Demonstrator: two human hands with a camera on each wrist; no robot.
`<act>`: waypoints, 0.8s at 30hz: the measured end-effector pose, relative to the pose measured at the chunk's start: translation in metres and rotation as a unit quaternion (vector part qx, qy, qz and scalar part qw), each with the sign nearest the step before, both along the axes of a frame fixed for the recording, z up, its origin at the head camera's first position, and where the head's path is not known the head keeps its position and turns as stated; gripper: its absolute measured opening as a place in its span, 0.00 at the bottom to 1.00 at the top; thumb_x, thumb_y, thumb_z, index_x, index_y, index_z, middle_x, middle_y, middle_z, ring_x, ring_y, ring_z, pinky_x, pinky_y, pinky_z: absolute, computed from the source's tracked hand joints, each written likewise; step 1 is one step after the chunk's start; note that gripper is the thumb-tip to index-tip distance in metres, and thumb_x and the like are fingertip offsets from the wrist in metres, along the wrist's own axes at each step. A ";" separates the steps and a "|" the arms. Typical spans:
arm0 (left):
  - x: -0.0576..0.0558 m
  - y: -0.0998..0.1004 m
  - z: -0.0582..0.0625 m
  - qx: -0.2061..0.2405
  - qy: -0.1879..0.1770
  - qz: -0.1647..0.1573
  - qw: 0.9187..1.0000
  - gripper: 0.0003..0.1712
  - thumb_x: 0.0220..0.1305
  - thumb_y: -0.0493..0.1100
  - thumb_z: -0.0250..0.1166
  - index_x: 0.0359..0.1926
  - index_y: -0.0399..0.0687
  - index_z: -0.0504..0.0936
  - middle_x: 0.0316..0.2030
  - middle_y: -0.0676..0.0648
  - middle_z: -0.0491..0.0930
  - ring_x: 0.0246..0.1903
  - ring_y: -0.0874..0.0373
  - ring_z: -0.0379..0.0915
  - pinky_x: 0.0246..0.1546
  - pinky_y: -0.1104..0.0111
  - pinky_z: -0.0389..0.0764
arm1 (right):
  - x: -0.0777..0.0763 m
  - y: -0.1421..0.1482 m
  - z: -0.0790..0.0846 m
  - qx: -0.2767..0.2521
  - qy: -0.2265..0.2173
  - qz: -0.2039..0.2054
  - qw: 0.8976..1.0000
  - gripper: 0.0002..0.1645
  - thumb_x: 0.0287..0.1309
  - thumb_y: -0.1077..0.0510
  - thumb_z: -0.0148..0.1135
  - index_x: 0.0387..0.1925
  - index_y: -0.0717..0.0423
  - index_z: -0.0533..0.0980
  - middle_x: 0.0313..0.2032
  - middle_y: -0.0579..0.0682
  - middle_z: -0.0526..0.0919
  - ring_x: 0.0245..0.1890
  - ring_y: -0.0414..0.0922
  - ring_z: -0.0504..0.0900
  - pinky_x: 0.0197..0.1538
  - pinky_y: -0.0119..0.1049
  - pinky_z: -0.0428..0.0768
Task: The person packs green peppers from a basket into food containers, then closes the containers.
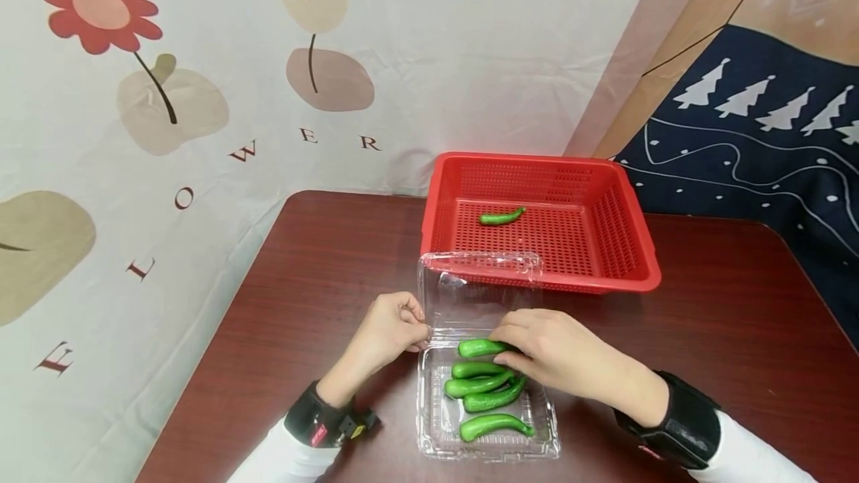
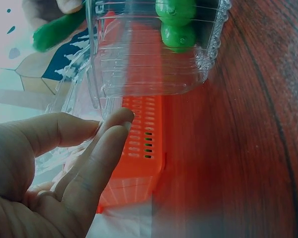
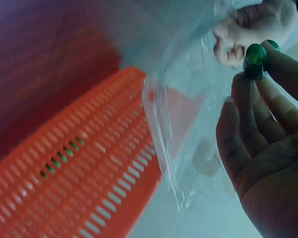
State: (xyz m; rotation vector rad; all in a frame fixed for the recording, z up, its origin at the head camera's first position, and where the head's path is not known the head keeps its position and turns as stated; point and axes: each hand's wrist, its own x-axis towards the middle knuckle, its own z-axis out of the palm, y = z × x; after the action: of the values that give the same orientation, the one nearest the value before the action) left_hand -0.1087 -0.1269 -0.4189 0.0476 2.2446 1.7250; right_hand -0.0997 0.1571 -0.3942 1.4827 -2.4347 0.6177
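Note:
A clear plastic clamshell box [image 1: 429, 444] lies on the table with its lid raised at the back. Several small green cucumbers [image 1: 496, 425] with narrow curved ends lie crosswise in its base. My left hand [image 1: 392, 325] pinches the box's left edge near the hinge between thumb and fingers, as the left wrist view shows up close. Over the base's far right part, my right hand [image 1: 557, 349] holds another cucumber [image 1: 479, 348] by its right end, between thumb and fingertips. That end is hidden by the fingers in the head view.
Behind the box stands a red perforated plastic basket [image 1: 637, 244], one cucumber [image 1: 499, 218] inside it. The raised lid [image 1: 479, 304] leans close to the basket's front rim. All stand on a dark red-brown wooden table [image 1: 322, 252], with a printed cloth [image 1: 416, 36] hanging behind.

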 end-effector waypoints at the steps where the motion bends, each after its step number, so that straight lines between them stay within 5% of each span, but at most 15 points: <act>1: 0.000 0.000 0.000 0.000 -0.001 0.000 1.000 0.09 0.51 0.24 0.68 0.31 0.35 0.76 0.24 0.38 0.86 0.23 0.54 0.84 0.27 0.62 0.90 | 0.002 -0.001 -0.003 0.003 0.004 0.004 1.000 0.17 0.52 0.57 0.81 0.43 0.51 0.83 0.38 0.40 0.83 0.37 0.36 0.82 0.40 0.32 0.85; 13: 0.001 0.000 0.001 0.000 -0.006 0.004 1.000 0.09 0.51 0.24 0.68 0.31 0.35 0.76 0.24 0.40 0.86 0.23 0.55 0.84 0.28 0.62 0.91 | 0.013 -0.010 -0.028 0.045 0.023 0.027 0.998 0.15 0.52 0.56 0.81 0.37 0.49 0.81 0.32 0.38 0.79 0.31 0.35 0.79 0.33 0.30 0.83; 24: 0.000 0.001 0.000 0.006 -0.009 0.009 1.000 0.10 0.51 0.23 0.68 0.30 0.35 0.76 0.23 0.41 0.86 0.24 0.55 0.85 0.29 0.61 0.91 | 0.015 -0.013 -0.036 0.065 0.033 0.026 0.997 0.17 0.49 0.54 0.82 0.30 0.46 0.77 0.25 0.35 0.76 0.25 0.31 0.76 0.25 0.26 0.76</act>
State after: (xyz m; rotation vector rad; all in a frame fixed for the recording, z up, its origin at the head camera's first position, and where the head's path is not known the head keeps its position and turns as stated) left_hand -0.1086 -0.1263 -0.4194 0.0154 2.2291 1.7408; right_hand -0.0850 0.1445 -0.4302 1.5932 -2.4344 0.4211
